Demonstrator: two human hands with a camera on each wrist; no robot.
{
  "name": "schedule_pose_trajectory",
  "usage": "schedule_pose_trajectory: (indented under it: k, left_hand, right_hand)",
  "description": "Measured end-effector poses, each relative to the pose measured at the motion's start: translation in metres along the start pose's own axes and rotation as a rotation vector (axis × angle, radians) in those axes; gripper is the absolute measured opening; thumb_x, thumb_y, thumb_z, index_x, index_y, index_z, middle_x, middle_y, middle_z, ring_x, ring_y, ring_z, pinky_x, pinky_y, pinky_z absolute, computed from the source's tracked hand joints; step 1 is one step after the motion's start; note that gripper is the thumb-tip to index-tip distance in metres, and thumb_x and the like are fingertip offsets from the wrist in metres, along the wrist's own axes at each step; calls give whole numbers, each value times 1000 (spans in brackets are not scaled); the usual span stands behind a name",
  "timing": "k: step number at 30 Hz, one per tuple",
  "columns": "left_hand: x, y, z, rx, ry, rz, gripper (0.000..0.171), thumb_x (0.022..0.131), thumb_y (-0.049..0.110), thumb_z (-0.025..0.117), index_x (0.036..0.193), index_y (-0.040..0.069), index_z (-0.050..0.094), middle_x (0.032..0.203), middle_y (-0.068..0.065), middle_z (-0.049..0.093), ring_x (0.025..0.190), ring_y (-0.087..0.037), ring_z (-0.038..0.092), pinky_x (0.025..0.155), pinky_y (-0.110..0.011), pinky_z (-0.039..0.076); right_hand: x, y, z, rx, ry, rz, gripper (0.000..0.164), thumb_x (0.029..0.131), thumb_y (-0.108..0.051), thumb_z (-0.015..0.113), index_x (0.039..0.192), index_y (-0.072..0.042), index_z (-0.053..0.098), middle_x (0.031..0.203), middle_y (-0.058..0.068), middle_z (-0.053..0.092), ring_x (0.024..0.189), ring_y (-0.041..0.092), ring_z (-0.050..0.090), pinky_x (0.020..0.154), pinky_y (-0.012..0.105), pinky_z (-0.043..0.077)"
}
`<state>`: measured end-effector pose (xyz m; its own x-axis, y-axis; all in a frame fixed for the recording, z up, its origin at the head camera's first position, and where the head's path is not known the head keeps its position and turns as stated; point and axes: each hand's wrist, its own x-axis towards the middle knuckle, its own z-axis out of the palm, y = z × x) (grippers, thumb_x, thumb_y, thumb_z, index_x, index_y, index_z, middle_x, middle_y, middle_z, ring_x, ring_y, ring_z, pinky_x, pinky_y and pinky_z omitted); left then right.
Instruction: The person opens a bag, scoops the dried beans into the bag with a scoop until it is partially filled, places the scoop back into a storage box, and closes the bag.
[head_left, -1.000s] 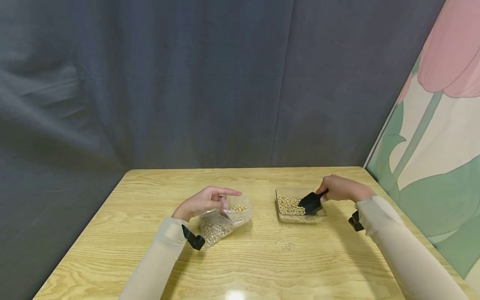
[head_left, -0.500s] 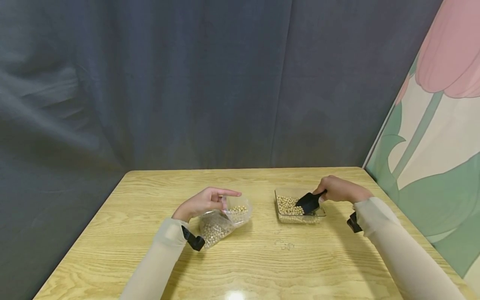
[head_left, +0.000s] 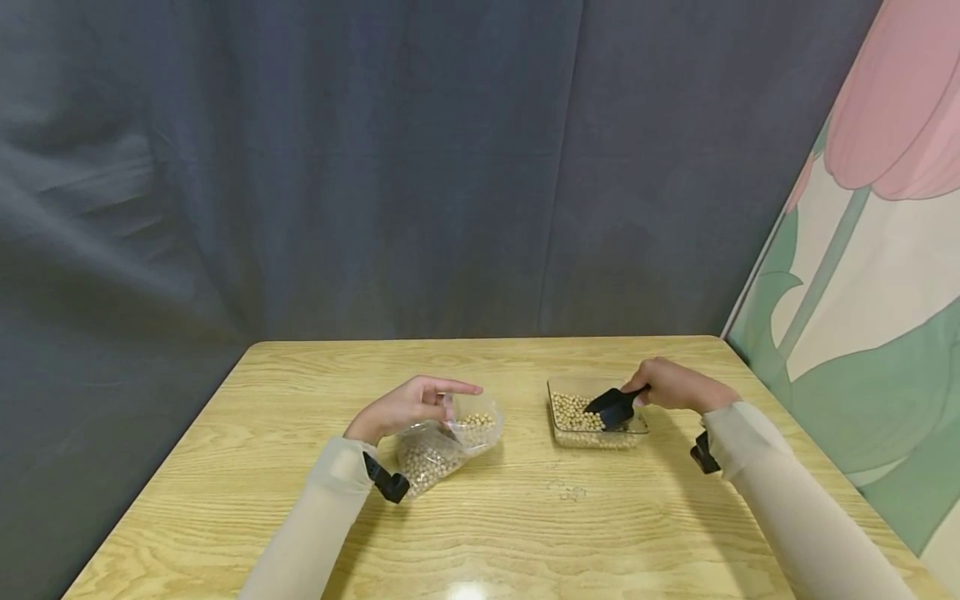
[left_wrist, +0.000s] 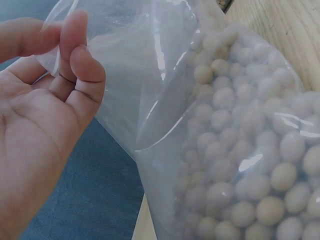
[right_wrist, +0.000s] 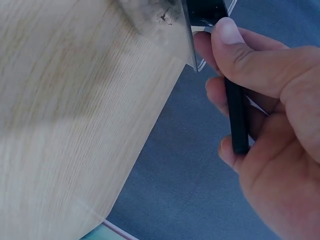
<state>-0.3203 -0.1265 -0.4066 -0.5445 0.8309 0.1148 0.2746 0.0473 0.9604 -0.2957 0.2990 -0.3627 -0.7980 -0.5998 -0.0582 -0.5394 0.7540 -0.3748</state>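
My left hand (head_left: 408, 407) pinches the rim of a clear plastic bag (head_left: 431, 454) on the table; its mouth stands open toward the right. Round pale-yellow soybeans (left_wrist: 250, 150) fill the lower part of the bag. To the right sits a clear rectangular container (head_left: 592, 440) with more soybeans (head_left: 573, 412) in it. My right hand (head_left: 670, 383) grips the handle of a black scoop (head_left: 615, 407), whose blade is down among the beans. In the right wrist view the fingers and thumb wrap the black handle (right_wrist: 236, 115); most of the blade is out of frame there.
The wood-grain table (head_left: 480, 533) spreads in front of both hands. Small dark marks (head_left: 566, 490) show on its surface before the container. A dark blue curtain (head_left: 405, 183) hangs behind, and a tulip-patterned panel (head_left: 862, 283) stands along the right side.
My right hand and the scoop have moved slightly left and down, and the blade has shifted further left within the container. The left hand and bag look nearly still.
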Motion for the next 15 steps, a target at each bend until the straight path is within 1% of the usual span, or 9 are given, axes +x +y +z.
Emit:
schedule_pose_trajectory:
  k: [1,4,6,7,8,10,12,13,15]
  left_hand:
    - [0,0,0,1,-1,2,47,93,-7,48,140,-3,46,62,-10,61,67,-17,61,73,-31,56]
    - [0,-1,0,1,3,-2,47,94,-7,48,140,-2,47,64,-13,61,67,-19,61,73,-32,56]
    - [0,-1,0,2,4,1,47,94,-7,47,140,-2,46,67,-15,61,68,-20,61,73,-33,57]
    - [0,-1,0,5,3,6,47,93,-7,47,140,-2,46,68,-17,61,68,-20,61,73,-34,57]
    - [1,-2,0,6,3,7,47,93,-7,47,140,-3,46,70,-19,61,68,-20,61,73,-34,57]
    - [1,-2,-1,11,2,13,47,93,-7,47,140,-3,46,70,-21,61,68,-22,61,73,-34,57]
    - [1,-2,-1,13,1,15,47,93,-7,47,140,-4,46,71,-25,59,68,-22,62,73,-35,57]
    - [1,-2,-1,16,0,16,47,93,-7,47,140,-4,46,72,-28,59,68,-23,62,73,-35,57]
    - [1,-2,-1,15,-2,16,47,93,-7,48,140,-4,46,72,-30,58,68,-24,62,74,-36,57]
  right_hand:
    - [0,0,1,1,5,-8,27,83,6,65,109,8,69,104,27,69,58,2,43,60,21,38]
    - [2,1,2,-44,27,-56,26,82,8,65,108,7,71,102,24,70,66,9,60,61,20,42]
    - [3,2,3,-55,27,-62,26,82,8,65,107,7,71,101,23,71,77,15,67,62,19,44]
    - [3,2,3,-43,23,-51,26,82,8,64,108,7,71,101,24,71,70,13,64,61,19,43]
    - [3,3,3,-38,21,-50,26,82,8,65,107,7,71,102,24,70,69,11,64,60,19,43]
    - [3,5,5,-4,11,-24,26,83,8,65,109,8,70,104,26,69,59,3,50,58,20,38]
    - [1,7,7,25,12,-4,26,83,7,65,109,9,69,105,27,69,58,1,42,58,20,38]
    - [1,9,8,38,15,1,26,84,6,65,109,9,69,105,27,68,59,1,42,59,20,38]
    - [1,11,11,46,18,-2,26,84,5,65,110,9,68,106,28,68,66,3,51,60,20,40]
